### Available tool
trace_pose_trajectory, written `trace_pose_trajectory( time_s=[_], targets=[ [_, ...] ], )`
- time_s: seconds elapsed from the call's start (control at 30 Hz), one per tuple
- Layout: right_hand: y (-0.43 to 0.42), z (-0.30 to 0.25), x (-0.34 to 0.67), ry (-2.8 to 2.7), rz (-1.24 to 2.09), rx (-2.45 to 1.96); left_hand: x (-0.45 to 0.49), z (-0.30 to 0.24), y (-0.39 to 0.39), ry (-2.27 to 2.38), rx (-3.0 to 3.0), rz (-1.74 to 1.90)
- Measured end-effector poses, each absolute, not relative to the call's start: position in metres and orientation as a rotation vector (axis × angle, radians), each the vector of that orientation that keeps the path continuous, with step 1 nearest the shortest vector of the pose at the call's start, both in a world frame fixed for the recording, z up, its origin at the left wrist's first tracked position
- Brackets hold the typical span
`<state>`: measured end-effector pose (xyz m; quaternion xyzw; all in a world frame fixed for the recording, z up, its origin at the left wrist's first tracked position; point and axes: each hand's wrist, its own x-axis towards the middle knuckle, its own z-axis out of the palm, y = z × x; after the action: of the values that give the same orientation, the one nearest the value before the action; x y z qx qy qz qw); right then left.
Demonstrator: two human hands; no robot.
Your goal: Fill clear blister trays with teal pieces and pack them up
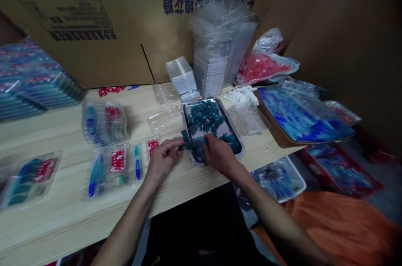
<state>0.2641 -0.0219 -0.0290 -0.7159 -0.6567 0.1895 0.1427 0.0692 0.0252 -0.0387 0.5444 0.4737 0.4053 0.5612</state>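
Small dark teal, glossy pieces (205,116) lie loose in a shallow metal tray (237,130). My left hand (163,159) is at the tray's near left edge, thumb and fingers pinched on a few teal pieces (186,140). Over the near part of the tray reaches my right hand (220,155), its fingers curled down among the pieces. What those fingertips hold, if anything, is hidden. To the left of my left hand are a blue pen-shaped item (137,162) and a red patterned packet (153,145).
Filled clear packs (108,169) lie left, with stacked packs (37,79) behind. Clear plastic trays (210,48) are piled against a cardboard box (125,60). On the right are a box of blue items (301,111), a white basket (279,180) and a bag of red pieces (262,69).
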Motion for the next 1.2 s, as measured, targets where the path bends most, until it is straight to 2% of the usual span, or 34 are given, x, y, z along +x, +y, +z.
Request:
trace_pose_trajectory(
  time_s=[0.13, 0.5, 0.7, 0.83, 0.93, 1.07, 1.2],
  targets=[
    [-0.021, -0.032, 0.26, -1.908, 0.615, -2.191, 0.068, -0.05, 0.016, 1.148, 1.778, 0.915],
    [-0.018, -0.026, 0.256, -1.915, 0.656, -2.202, 0.075, -0.07, 0.012, 0.966, 2.403, 0.857],
    [-0.007, -0.013, 0.302, -1.839, 0.216, -2.47, 0.076, -0.068, 0.009, 1.025, 2.517, 0.935],
    [0.002, -0.028, 0.327, -1.917, 0.124, -2.486, 0.085, -0.051, 0.005, 1.111, 2.288, 1.055],
    [0.001, -0.031, 0.321, -1.873, 0.091, -2.374, 0.1, -0.038, 0.004, 1.134, 1.834, 1.024],
    [-0.013, -0.016, 0.289, -1.913, 0.087, -2.03, 0.123, -0.03, 0.01, 1.03, 1.117, 0.985],
    [-0.025, -0.007, 0.261, -1.962, 0.151, -1.73, 0.13, -0.026, 0.016, 0.943, 0.802, 1.064]
  ],
)
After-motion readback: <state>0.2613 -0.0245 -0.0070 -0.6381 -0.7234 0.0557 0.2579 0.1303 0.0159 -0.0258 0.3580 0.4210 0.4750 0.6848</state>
